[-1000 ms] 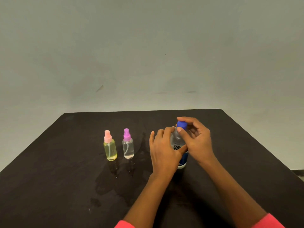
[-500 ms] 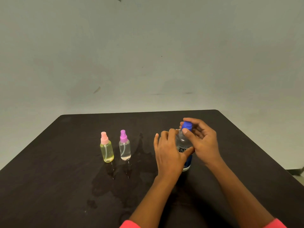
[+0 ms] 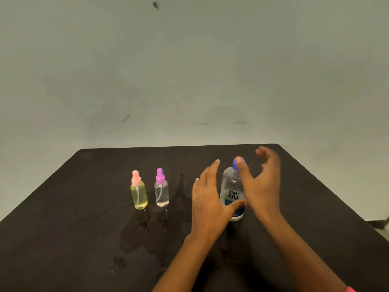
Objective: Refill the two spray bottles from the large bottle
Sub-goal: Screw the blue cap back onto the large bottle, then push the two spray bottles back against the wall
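Note:
The large clear bottle [image 3: 231, 186] with a blue cap and a white and blue label stands upright on the dark table [image 3: 84, 207]. My left hand [image 3: 208, 199] is just left of it, fingers spread, thumb near the label. My right hand [image 3: 261, 182] is on its right, fingers apart, thumb in front of the cap. Neither hand grips the bottle. To the left stand two small spray bottles: a yellowish one with a pink sprayer [image 3: 139, 191] and a clear one with a purple sprayer [image 3: 161, 189].
Wet patches [image 3: 147, 239] darken the tabletop in front of the spray bottles. A plain grey wall rises behind the table's far edge. The table's right edge runs diagonally near my right forearm.
Both hands have let go of the large bottle and opened. The right hand left the blue cap and moved out to the right; the left hand drew back left.

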`<state>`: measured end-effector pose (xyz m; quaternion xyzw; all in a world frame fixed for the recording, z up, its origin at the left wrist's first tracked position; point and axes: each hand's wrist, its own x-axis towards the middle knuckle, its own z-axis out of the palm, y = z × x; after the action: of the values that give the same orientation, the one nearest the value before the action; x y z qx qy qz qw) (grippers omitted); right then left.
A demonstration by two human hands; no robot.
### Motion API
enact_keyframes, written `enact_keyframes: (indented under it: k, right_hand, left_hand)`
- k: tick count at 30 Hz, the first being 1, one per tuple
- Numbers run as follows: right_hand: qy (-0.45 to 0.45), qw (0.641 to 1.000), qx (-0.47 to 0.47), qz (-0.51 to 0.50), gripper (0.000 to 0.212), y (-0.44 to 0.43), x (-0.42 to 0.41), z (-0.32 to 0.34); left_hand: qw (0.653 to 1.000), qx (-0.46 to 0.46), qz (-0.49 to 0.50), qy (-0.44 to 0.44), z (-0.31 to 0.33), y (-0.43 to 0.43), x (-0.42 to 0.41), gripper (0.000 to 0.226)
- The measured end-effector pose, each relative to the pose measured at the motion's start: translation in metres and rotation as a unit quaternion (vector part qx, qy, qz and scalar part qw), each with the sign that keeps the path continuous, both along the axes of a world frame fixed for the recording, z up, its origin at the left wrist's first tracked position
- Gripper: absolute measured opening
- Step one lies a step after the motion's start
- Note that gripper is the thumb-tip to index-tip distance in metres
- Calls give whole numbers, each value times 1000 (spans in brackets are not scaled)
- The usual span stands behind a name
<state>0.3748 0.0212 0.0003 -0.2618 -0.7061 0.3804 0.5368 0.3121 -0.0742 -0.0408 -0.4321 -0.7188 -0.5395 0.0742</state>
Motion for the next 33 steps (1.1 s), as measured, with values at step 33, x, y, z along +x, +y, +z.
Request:
enact_keyframes:
  k: [33]
  right_hand:
    - [-266, 920, -3, 290, 36, -80, -113, -63]
  left_hand:
    - [956, -69, 203, -199, -22, -114, -114, 38]
